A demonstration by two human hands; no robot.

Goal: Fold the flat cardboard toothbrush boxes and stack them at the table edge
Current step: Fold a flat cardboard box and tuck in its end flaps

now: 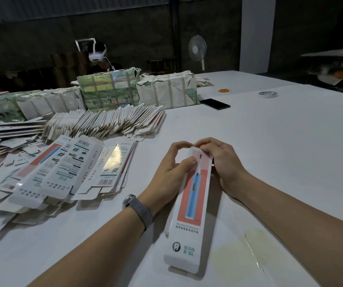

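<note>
Nearest you, at the bottom of the view, lies the near end of the box [189,206], flaps still loose beneath its printed face. Its long axis runs away from you, tilted slightly to the right, so the far end sits directly under your fingertips while the near end is well apart from both hands. Your left hand [171,172] grips the box from the left, thumb pressed on the printed face and fingers curled up and over toward the top. Your right hand [218,162] comes in from the right, fingers curled over the far end and pinching it. The two sets of fingertips almost meet above that end, so both hands are equally near the work; I judge the coming move to be tucking the far flap, which means pushing down and toward you along the long axis.

You cannot see the far flap itself: your fingers cover it, and whether it is already tucked I cannot tell. The box's underside and its right wall are hidden too.

Left of you, a fanned pile of flat boxes [67,175] waits, well apart from your hands. Beyond it stands a packed row of flats [104,123], then wrapped bundles [108,92]. A phone [215,104] and a tape roll [267,94] lie farther off. No stack of folded boxes shows at the table [280,152] edge.
</note>
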